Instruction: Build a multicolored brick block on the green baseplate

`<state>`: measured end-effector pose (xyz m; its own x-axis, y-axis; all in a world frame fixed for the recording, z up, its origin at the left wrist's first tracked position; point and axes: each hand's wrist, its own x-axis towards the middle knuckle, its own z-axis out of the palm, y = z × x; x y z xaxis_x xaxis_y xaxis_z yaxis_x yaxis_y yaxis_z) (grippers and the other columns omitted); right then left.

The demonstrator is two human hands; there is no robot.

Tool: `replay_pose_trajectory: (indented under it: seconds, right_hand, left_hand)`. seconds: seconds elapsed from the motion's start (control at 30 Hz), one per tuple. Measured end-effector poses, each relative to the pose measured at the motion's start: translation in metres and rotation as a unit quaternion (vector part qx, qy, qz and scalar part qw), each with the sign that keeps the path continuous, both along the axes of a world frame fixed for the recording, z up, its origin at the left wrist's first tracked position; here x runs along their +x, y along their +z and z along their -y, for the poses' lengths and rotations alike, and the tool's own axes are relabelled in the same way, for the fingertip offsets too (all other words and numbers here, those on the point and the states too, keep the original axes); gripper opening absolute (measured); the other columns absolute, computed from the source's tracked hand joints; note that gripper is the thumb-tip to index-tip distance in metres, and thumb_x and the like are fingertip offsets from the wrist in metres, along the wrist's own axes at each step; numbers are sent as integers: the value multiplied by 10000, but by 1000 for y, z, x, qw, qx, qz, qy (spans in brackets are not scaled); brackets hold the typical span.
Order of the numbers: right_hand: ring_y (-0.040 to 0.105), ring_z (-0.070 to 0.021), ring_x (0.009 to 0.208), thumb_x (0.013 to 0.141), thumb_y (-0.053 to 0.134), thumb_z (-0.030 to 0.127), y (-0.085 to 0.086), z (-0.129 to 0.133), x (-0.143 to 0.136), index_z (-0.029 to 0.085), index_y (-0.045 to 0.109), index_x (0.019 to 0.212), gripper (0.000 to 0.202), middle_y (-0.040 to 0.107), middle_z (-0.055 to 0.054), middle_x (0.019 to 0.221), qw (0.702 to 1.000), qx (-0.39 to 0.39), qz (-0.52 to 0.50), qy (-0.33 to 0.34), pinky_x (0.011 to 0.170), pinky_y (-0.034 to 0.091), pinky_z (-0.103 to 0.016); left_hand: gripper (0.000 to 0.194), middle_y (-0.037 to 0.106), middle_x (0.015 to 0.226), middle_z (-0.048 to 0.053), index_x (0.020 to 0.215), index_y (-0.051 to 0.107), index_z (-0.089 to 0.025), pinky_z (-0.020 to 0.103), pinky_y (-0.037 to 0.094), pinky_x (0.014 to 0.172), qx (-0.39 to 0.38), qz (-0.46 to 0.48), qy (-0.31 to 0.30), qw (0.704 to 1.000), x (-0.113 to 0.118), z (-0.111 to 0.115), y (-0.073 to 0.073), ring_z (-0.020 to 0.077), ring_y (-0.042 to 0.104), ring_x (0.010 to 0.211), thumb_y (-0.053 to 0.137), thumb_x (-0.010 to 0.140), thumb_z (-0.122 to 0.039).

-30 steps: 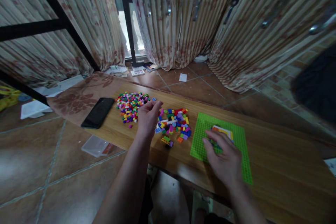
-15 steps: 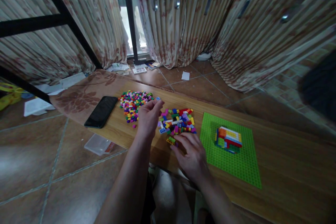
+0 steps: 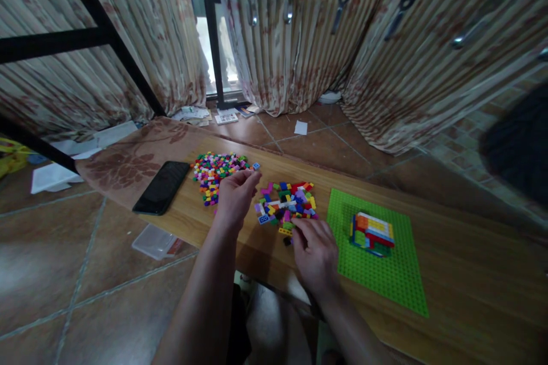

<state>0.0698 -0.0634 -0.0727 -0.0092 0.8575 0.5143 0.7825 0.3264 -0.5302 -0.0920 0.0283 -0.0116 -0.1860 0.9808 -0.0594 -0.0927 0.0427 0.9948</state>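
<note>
My left hand point(image 3: 236, 194) pinches a small blue brick point(image 3: 256, 166) at its fingertips, over the table between two heaps. Just left of it lies the pile of tiny mixed bricks point(image 3: 209, 174). My right hand point(image 3: 314, 248) is at the near edge of the pile of larger bricks point(image 3: 299, 199), its fingers curled beside a yellow brick point(image 3: 285, 231) and a green one; whether it grips anything is unclear. Right of it, a multicoloured brick build point(image 3: 372, 234) sits on the green baseplate point(image 3: 385, 282).
A black phone point(image 3: 161, 188) lies at the left of the wooden table point(image 3: 454, 262). A clear plastic lid point(image 3: 154, 241) is on the floor below. Dark metal bars point(image 3: 128, 77) cross the upper left, before striped curtains point(image 3: 291, 51).
My right hand has drawn slightly right, its fingers closer together, and a dark brick now shows near it. The yellow brick lies closer to the larger pile. My left hand still holds the blue brick.
</note>
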Motion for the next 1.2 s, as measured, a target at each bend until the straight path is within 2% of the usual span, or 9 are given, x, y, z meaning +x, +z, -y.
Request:
replay_pose_trajectory:
  seconds: [0.1, 0.23, 0.37, 0.53, 0.63, 0.73, 0.97, 1.2]
  right_hand:
    - [579, -212, 864, 912, 489, 166, 0, -3, 7, 205, 674, 993, 205, 696, -57, 909, 1000, 2, 3, -26, 795, 467, -371]
    - [587, -215, 877, 913, 502, 185, 1, -4, 14, 193, 687, 971, 194, 702, -64, 907, 998, 2, -2, -55, 799, 473, -370]
    - [593, -207, 876, 913, 505, 190, 3, -3, 19, 193, 685, 983, 193, 701, -61, 913, 998, 4, -24, -59, 806, 478, -366]
    - [600, -197, 847, 914, 503, 182, 4, -1, 21, 195, 681, 960, 184, 700, -55, 881, 998, 13, -44, -49, 779, 482, -351]
    - [609, -191, 838, 912, 503, 177, 5, -1, 24, 198, 677, 961, 182, 697, -50, 875, 997, 19, -54, -47, 776, 482, -346]
    - [615, -187, 834, 905, 511, 168, 6, 0, 27, 195, 677, 958, 176, 696, -48, 876, 997, 24, -62, -48, 773, 483, -342]
    - [621, -179, 818, 900, 516, 158, 12, 4, 32, 198, 679, 947, 174, 697, -46, 866, 995, 26, -82, -43, 759, 483, -333]
    - [625, -172, 819, 902, 513, 165, 12, 7, 37, 194, 678, 945, 172, 697, -44, 873, 994, 16, -92, -53, 762, 480, -320]
  left_hand:
    - [195, 568, 548, -19, 680, 671, -149, 212, 362, 511, -2, -105, -28, 994, -4, -3, -8, 94, 468, 505, 660, 695, -343]
    - [156, 657, 653, 30, 743, 717, -172, 235, 389, 543, 19, -280, -58, 958, -1, -6, -19, 146, 559, 585, 634, 724, -302]
    - [149, 687, 784, 62, 792, 728, -201, 269, 436, 637, 53, -422, -86, 901, 12, -8, -23, 184, 601, 694, 583, 770, -230]
    - [326, 678, 917, 95, 959, 723, -197, 324, 447, 843, 106, -550, -142, 816, 30, -10, -26, 225, 599, 880, 511, 738, -84]
    - [359, 675, 942, 99, 995, 711, -185, 341, 433, 897, 106, -586, -153, 788, 35, -11, -27, 233, 583, 920, 503, 724, -77]
    - [326, 671, 927, 93, 985, 706, -183, 341, 434, 890, 97, -605, -150, 776, 38, -11, -27, 233, 579, 916, 494, 748, -113]
    - [219, 668, 869, 91, 849, 699, -181, 328, 428, 877, 74, -629, -133, 762, 44, -7, -22, 228, 581, 916, 494, 777, -156]
    - [190, 656, 855, 108, 839, 682, -168, 347, 432, 870, 65, -637, -122, 759, 48, -5, -25, 246, 589, 916, 504, 792, -213]
